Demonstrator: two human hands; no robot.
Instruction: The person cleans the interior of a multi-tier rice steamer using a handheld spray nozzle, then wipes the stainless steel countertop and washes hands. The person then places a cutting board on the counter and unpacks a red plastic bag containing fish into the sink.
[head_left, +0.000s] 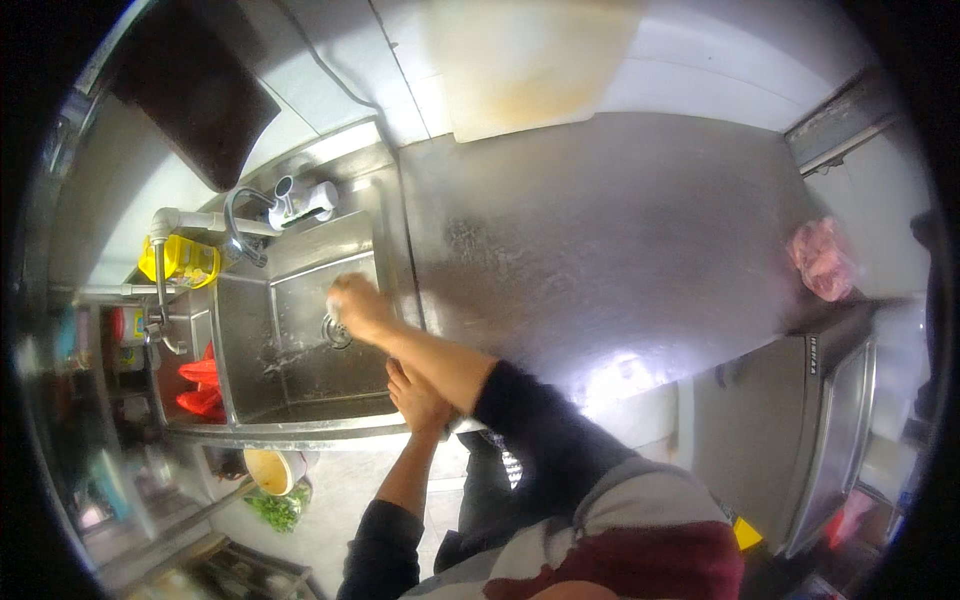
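Observation:
My right hand (361, 309) is curled and blurred over the stainless steel sink basin (307, 382), close to the drain (337, 331). Something pale shows at its fingers, too blurred to name. Below my right forearm, my left hand (420, 401) is at the basin's front right corner, its far side partly covered by that forearm. Whether it holds anything is hidden. A curved metal faucet (238, 217) with a white body (304, 204) stands at the back of the basin. Wet streaks mark the basin floor.
A stainless steel counter (600, 225) stretches right, with a bag of pinkish contents (822, 259) at its far end. Left of the basin are a yellow container (180, 261), a white pipe (187, 219) and red items (202, 386). A bucket (275, 471) and leafy greens (281, 508) are below.

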